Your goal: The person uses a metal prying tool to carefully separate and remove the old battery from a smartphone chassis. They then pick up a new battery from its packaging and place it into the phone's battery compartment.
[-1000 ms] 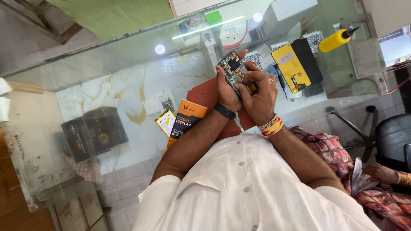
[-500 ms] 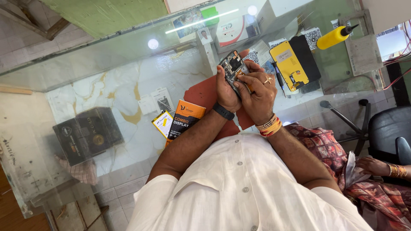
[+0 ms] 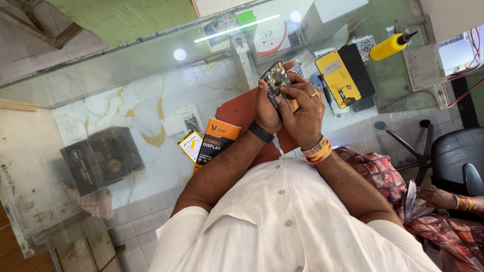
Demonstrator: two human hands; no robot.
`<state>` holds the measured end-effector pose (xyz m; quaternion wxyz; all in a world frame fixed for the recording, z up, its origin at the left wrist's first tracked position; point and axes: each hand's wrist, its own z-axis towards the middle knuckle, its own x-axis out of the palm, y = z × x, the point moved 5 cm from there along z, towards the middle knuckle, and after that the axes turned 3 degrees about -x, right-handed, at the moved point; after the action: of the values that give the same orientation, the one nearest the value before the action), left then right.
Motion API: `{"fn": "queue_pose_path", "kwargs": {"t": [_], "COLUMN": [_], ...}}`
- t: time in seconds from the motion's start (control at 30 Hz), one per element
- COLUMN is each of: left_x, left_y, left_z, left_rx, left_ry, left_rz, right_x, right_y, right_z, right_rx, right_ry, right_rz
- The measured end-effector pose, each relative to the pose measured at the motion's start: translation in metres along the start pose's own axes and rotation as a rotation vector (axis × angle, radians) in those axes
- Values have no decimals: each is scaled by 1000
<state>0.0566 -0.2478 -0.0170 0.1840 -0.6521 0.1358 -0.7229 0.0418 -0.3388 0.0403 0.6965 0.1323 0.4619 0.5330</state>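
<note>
Above red mat [image 3: 242, 112] on glass surface [image 3: 126, 75]: opened phone [image 3: 275, 80] held in left hand [image 3: 266, 103], grip closed round its edge. Right hand [image 3: 301, 108] fingertips pinch at exposed board. Best: steady support, light pressure, small moves.

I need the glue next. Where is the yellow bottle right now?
In the head view, the yellow bottle lies on the glass table, far upper right, beyond the yellow-backed phone panel and away from both hands.
</note>
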Motion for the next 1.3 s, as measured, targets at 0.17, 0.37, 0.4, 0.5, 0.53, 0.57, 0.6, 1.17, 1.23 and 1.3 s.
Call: {"fn": "queue_pose_path", "kwargs": {"t": [0.17, 0.37, 0.4, 0.5, 0.53, 0.57, 0.6, 1.17, 1.23, 1.3], "left_x": [3, 5, 5, 2, 1, 0, -1, -11, -12, -12], "left_y": [-2, -9, -8, -1, 2, 5, 7, 12, 13, 15], "left_z": [2, 1, 2, 7, 8, 8, 7, 4, 4, 4], "left_rx": [-40, 46, 47, 34, 24, 15, 8, -58, -64, -74], "left_ry": [66, 98, 93, 75, 68, 58, 44, -16, -34, -43], "left_rz": [84, 468, 442, 291, 194, 97, 50, -323, -363, -390], "right_x": [2, 0, 0, -5, -7, -9, -11, -16, -16, -16], "right_y": [-20, -37, -40, -40, -39, -37, -35, -5, -4, -4], "right_z": [-2, -4, -6, -10, -11, -12, -13, -6, -6, -6], "right_rx": [181, 228, 240, 194, 163, 143, 122, -109, -119, -122], "right_ry": [32, 44, 44, -16, -44, -65, -85, -142, -146, -141], "right_rz": [253, 414, 406, 371, 357, 321, 286, 24, 22, 19]}}
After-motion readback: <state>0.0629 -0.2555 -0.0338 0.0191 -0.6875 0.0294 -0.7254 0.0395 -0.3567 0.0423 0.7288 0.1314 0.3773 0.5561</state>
